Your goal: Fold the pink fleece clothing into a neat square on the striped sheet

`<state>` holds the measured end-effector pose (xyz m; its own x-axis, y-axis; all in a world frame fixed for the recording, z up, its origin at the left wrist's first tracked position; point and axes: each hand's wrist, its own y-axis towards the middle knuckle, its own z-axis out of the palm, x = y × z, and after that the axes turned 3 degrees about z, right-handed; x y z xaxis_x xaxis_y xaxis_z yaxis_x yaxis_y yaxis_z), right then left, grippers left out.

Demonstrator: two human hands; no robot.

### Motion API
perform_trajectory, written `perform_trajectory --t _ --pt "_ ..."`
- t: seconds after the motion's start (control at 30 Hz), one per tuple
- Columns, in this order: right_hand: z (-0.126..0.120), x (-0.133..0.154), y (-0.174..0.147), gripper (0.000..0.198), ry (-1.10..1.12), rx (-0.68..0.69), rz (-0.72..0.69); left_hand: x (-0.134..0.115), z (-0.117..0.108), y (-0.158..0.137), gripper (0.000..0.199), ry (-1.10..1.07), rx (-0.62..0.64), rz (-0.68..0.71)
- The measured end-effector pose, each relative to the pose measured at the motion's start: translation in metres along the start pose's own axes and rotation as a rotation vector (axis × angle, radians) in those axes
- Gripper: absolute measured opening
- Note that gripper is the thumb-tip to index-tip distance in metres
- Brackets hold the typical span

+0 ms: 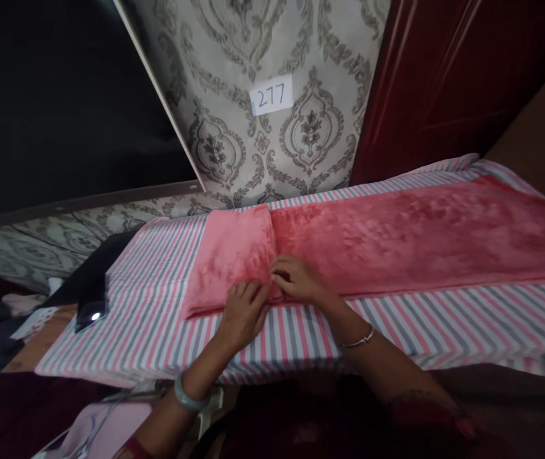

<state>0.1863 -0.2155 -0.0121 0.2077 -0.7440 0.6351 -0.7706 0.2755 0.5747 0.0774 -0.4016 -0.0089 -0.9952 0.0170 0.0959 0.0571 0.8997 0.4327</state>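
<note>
A long pink plush blanket (425, 236) lies on a striped cloth, and its left end is turned over into a thick folded section (238, 245). My left hand (246, 312) is at the front edge of that section, its fingers bent and pressed together on the fabric beside the fold's right edge. Just right of it, my right hand (298, 278) pinches the edge of the folded layer between thumb and fingers. Both hands nearly meet at the fold's front right corner. The fingertips are partly hidden in the plush.
The striped cloth (157, 274) covers a long table against a patterned wall (262, 166). A dark phone-like device (91, 306) with a bright spot lies at the left end. A large black screen (71, 102) stands behind left; a dark red door (425, 83) is behind right.
</note>
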Motion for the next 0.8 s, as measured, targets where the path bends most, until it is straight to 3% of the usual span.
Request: perform_trajectory --t 0.17,0.33,0.47,0.57,0.67,0.8 --pt "0.002 0.002 0.002 0.012 -0.067 0.027 0.023 0.005 -0.003 -0.002 0.032 -0.044 -0.124 -0.01" --pt "0.001 0.011 0.003 0.027 -0.064 -0.048 -0.066 0.004 -0.002 -0.002 0.03 -0.042 -0.085 0.038" --pt "0.007 0.01 0.0 0.042 -0.105 0.023 -0.058 0.012 -0.008 0.0 0.027 -0.108 -0.191 0.039" --pt "0.012 0.006 -0.003 0.044 -0.176 0.102 -0.008 0.035 -0.011 0.011 0.033 -0.154 -0.25 -0.058" --pt "0.015 0.004 -0.004 0.041 -0.188 0.141 0.012 0.068 -0.008 0.038 0.041 -0.2 -0.133 -0.202" --pt "0.017 0.004 -0.005 0.038 -0.162 0.13 0.001 0.114 0.008 0.097 0.053 -0.21 0.187 -0.38"
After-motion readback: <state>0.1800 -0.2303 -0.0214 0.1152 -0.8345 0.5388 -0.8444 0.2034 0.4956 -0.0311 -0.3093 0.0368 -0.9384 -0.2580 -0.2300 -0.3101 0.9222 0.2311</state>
